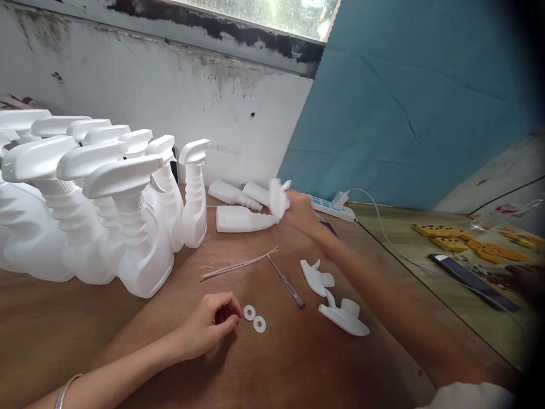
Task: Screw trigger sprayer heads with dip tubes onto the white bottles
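Observation:
My right hand (pixel 300 211) reaches to the back of the brown table, closed on a white spray trigger head (pixel 278 200) blurred by motion. Just below it lies a white bottle without a head (pixel 242 219); whether they touch I cannot tell. My left hand (pixel 215 319) rests on the table, fingers loosely curled and thumb a little apart, nothing visible in it. Beside its fingertips lie two white washers, one nearer (pixel 249 312) and one farther right (pixel 259 324). Two more trigger heads, a rear one (pixel 314 277) and a front one (pixel 346 318), lie below my right forearm.
Several assembled white spray bottles (pixel 145 250) stand at left. More headless bottles (pixel 232 194) lie near the wall. Thin white tubes (pixel 240 264) and a small screwdriver-like tool (pixel 292 288) lie mid-table. A power strip (pixel 334 209), phone (pixel 470 281) and yellow parts (pixel 451 243) are at right, near another person's hand (pixel 525 281).

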### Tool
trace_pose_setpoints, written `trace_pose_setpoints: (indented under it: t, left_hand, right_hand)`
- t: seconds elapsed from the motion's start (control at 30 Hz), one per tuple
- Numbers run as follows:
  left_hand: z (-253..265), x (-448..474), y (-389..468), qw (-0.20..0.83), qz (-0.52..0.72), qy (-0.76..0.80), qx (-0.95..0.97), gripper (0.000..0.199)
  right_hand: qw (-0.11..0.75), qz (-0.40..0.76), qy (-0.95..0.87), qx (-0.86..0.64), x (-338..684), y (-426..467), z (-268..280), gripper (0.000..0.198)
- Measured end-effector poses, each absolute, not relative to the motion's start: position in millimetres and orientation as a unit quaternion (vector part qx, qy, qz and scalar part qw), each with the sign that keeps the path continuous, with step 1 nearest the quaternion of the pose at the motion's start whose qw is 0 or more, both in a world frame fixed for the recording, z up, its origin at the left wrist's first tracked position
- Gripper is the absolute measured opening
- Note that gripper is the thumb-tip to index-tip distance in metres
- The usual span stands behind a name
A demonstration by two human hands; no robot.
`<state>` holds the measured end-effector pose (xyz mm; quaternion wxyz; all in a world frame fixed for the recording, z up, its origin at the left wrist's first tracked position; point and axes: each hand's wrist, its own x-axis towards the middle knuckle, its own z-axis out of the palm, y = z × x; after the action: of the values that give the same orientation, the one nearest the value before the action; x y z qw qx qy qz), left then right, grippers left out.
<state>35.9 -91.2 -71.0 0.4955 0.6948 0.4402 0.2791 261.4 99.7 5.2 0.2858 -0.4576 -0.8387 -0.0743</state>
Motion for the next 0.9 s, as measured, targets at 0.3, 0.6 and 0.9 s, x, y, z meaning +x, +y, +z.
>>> trace_pose_setpoints:
  t: [0.3, 0.6, 0.9]
  left_hand:
    - [-73, 34, -92, 0.493, 0.283, 0.437, 0.697, 0.012]
    - [-85, 33, -85, 0.58, 0.366, 0.428, 0.588, 0.022]
    - [-85, 27, -86, 0.667, 0.387, 0.362, 0.524, 0.036]
  right_hand:
    - [0.035, -0.123, -0.902, -0.413, 195, 103, -54, 0.05]
    - [0.017, -0.158, -0.905, -0.395, 185, 94, -36, 0.027]
    - [0.129, -0.218, -0.931, -0.265, 182, -55, -36, 0.018]
